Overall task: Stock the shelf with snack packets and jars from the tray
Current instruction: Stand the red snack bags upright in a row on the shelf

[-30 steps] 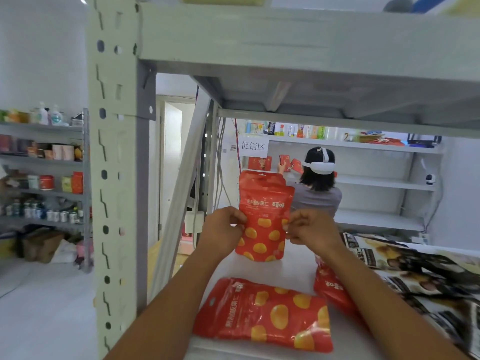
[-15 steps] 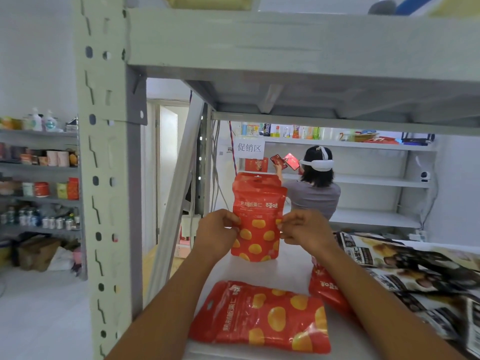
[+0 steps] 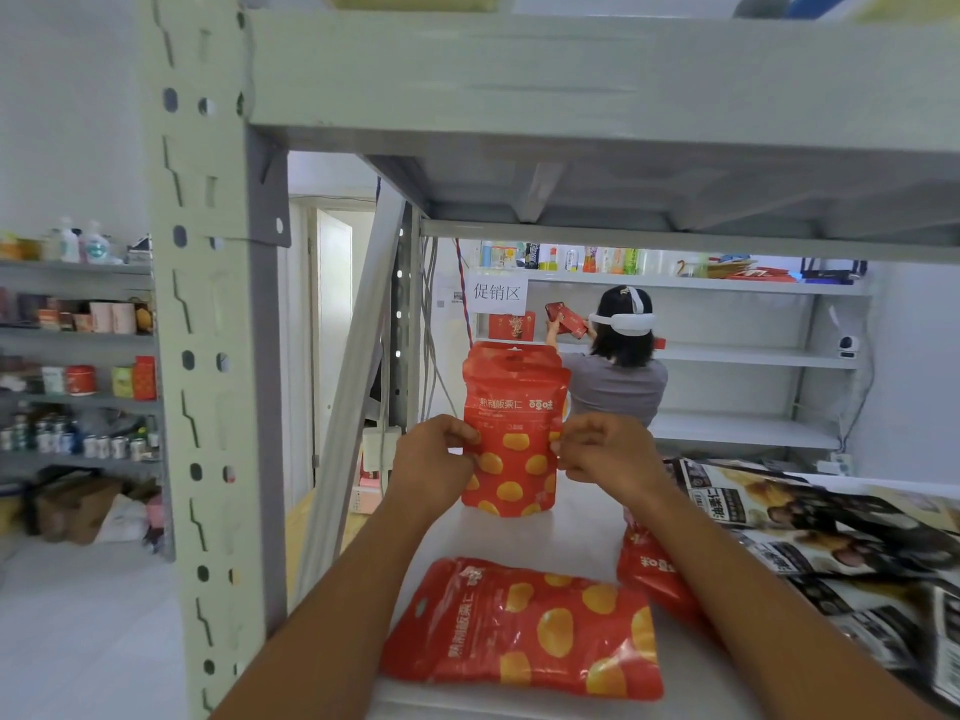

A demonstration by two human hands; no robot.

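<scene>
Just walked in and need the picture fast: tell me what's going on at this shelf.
A person is stocking a metal shelf. The left hand and right hand pinch the side edges of a red snack packet, holding it upright. A second red packet lies flat nearer the front, a third red packet shows partly under the right forearm, and dark printed packets lie to the right.

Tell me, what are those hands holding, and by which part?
An upright red snack packet, pinched halfway up: left hand on its left edge, right hand on its right edge.
</scene>
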